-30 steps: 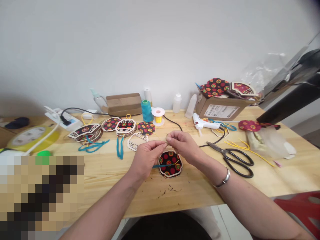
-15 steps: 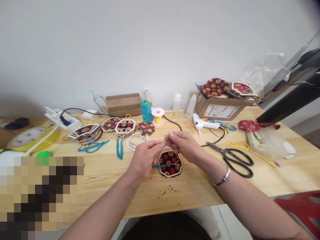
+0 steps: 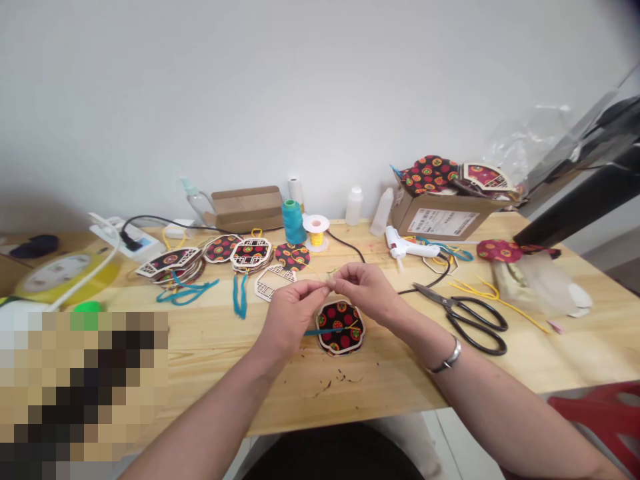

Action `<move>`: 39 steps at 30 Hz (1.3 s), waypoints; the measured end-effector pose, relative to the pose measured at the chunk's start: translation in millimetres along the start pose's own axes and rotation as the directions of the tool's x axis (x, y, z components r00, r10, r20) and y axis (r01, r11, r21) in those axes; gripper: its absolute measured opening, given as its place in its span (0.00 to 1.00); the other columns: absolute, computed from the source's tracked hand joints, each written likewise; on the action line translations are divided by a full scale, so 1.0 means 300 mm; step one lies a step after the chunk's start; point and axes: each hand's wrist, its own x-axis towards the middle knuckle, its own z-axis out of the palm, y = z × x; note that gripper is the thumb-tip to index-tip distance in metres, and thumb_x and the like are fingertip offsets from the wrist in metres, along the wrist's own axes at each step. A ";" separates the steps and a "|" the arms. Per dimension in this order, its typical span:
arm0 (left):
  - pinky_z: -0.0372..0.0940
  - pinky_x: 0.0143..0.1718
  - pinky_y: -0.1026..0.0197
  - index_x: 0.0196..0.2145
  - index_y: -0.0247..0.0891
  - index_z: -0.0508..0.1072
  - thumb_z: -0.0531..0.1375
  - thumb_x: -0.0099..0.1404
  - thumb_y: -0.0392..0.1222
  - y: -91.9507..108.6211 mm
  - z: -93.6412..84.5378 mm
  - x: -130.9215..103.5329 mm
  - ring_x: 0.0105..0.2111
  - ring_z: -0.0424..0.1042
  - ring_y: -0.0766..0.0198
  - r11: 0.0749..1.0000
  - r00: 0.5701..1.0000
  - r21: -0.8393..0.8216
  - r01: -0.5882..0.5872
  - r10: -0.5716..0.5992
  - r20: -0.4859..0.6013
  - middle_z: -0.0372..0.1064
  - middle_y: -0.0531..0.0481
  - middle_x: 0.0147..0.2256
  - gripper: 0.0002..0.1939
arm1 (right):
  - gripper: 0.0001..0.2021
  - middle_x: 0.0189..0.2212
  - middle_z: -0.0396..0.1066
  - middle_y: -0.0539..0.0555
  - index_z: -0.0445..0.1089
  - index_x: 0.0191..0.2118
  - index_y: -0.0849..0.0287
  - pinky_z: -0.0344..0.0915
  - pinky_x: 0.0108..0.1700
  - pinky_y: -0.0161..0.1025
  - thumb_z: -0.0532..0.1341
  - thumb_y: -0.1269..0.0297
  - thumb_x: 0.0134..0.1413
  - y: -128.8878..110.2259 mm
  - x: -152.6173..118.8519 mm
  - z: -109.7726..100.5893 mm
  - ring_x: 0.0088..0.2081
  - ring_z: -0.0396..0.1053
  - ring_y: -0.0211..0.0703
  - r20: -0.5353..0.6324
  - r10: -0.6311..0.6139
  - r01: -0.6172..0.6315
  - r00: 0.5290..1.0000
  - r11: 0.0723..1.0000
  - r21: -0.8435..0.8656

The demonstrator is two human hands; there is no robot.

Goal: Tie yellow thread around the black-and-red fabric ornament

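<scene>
My left hand (image 3: 295,310) and my right hand (image 3: 363,287) meet fingertip to fingertip above the middle of the table, both pinched. A thin yellow thread shows at the fingertips, too small to tell which hand grips it. Just below them lies a black, flower-patterned fabric piece (image 3: 340,339) with a pale lobed frame. Across it runs a teal cord (image 3: 325,331) with a yellow thread end. Behind my left hand lies a bare lattice frame (image 3: 270,283), and beyond it a dark round fabric piece (image 3: 289,256).
Black scissors (image 3: 475,317) and a white glue gun (image 3: 413,248) lie to the right. Behind stand a teal thread cone (image 3: 294,223), a yellow thread spool (image 3: 317,235) and a filled cardboard box (image 3: 435,217). Finished lattice pieces (image 3: 251,255) and a tape roll (image 3: 65,277) are left.
My fingertips have drawn closer together and now touch. My right hand has turned slightly, and the small loop of thread between the hands is less visible.
</scene>
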 end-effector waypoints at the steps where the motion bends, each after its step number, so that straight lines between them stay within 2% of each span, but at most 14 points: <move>1: 0.52 0.20 0.68 0.27 0.36 0.77 0.63 0.53 0.44 0.000 -0.001 0.000 0.17 0.56 0.73 0.998 1.000 0.049 -0.031 0.031 -0.001 0.64 0.57 0.17 0.08 | 0.13 0.18 0.61 0.47 0.67 0.24 0.62 0.52 0.23 0.32 0.61 0.56 0.46 -0.001 0.000 -0.001 0.21 0.54 0.32 0.000 0.002 -0.002 1.000 1.000 0.002; 5: 0.57 0.28 0.66 0.25 0.36 0.77 0.61 0.55 0.45 0.002 -0.006 -0.003 0.25 0.64 0.67 0.958 0.987 0.242 -0.157 0.162 -0.001 0.70 0.53 0.23 0.10 | 0.15 0.18 0.61 0.47 0.67 0.23 0.62 0.51 0.23 0.32 0.61 0.53 0.46 0.001 0.001 -0.002 0.21 0.54 0.32 0.007 -0.005 0.005 1.000 1.000 -0.028; 10: 0.58 0.30 0.65 0.25 0.36 0.78 0.61 0.55 0.44 0.006 -0.005 -0.007 0.26 0.66 0.66 0.940 0.982 0.292 -0.178 0.189 -0.009 0.72 0.52 0.24 0.09 | 0.12 0.18 0.62 0.48 0.67 0.23 0.62 0.51 0.23 0.33 0.60 0.58 0.48 0.002 0.003 0.000 0.22 0.54 0.33 -0.004 -0.002 0.002 1.000 0.995 -0.100; 13: 0.59 0.28 0.65 0.27 0.37 0.79 0.62 0.54 0.45 0.003 -0.003 -0.005 0.26 0.66 0.65 0.955 0.985 0.250 -0.160 0.170 -0.021 0.72 0.52 0.24 0.09 | 0.11 0.18 0.62 0.48 0.67 0.22 0.61 0.52 0.24 0.33 0.59 0.60 0.48 -0.002 0.003 0.000 0.22 0.55 0.33 -0.001 -0.008 0.008 1.000 0.996 -0.084; 17: 0.59 0.26 0.66 0.28 0.36 0.79 0.64 0.52 0.45 -0.003 -0.001 0.000 0.24 0.66 0.66 0.991 0.997 0.110 -0.076 0.078 -0.012 0.73 0.51 0.24 0.10 | 0.10 0.18 0.62 0.48 0.65 0.21 0.61 0.53 0.24 0.32 0.59 0.61 0.47 -0.003 0.000 0.000 0.22 0.56 0.33 -0.005 0.004 -0.004 1.000 0.999 0.053; 21: 0.54 0.18 0.69 0.27 0.36 0.77 0.65 0.50 0.45 0.001 0.004 0.001 0.16 0.58 0.73 0.997 0.999 -0.060 0.046 -0.044 0.029 0.66 0.56 0.17 0.09 | 0.11 0.17 0.60 0.46 0.64 0.22 0.60 0.48 0.21 0.32 0.61 0.58 0.44 -0.007 -0.005 0.005 0.18 0.52 0.30 0.040 0.070 -0.078 0.997 0.962 0.261; 25: 0.48 0.14 0.70 0.27 0.35 0.76 0.66 0.48 0.43 0.012 0.009 -0.003 0.13 0.52 0.76 0.984 0.995 -0.155 0.088 -0.080 0.054 0.61 0.59 0.14 0.09 | 0.13 0.16 0.59 0.44 0.62 0.21 0.61 0.44 0.20 0.31 0.62 0.58 0.40 -0.017 -0.008 0.010 0.17 0.50 0.28 0.077 0.131 -0.151 0.988 0.900 0.409; 30: 0.45 0.13 0.70 0.27 0.34 0.75 0.67 0.47 0.44 0.009 0.009 -0.004 0.13 0.50 0.77 0.983 0.995 -0.163 0.089 -0.080 0.062 0.58 0.60 0.14 0.11 | 0.14 0.14 0.55 0.43 0.61 0.20 0.60 0.41 0.19 0.31 0.63 0.57 0.39 -0.023 -0.008 0.010 0.16 0.47 0.27 0.078 0.136 -0.157 0.988 0.884 0.441; 35: 0.43 0.13 0.71 0.27 0.33 0.75 0.66 0.48 0.44 0.004 0.006 0.002 0.13 0.48 0.77 0.979 0.994 -0.181 0.092 -0.079 0.075 0.52 0.61 0.12 0.11 | 0.14 0.14 0.56 0.43 0.61 0.20 0.60 0.41 0.19 0.31 0.63 0.56 0.39 -0.018 -0.006 0.009 0.16 0.47 0.27 0.075 0.122 -0.143 0.990 0.886 0.441; 39: 0.42 0.13 0.71 0.27 0.33 0.76 0.66 0.49 0.43 0.007 0.005 0.000 0.13 0.48 0.77 0.972 0.992 -0.206 0.109 -0.093 0.086 0.51 0.61 0.12 0.10 | 0.14 0.14 0.57 0.43 0.61 0.20 0.60 0.41 0.18 0.31 0.63 0.56 0.40 -0.016 -0.005 0.009 0.16 0.48 0.27 0.068 0.105 -0.124 0.992 0.890 0.438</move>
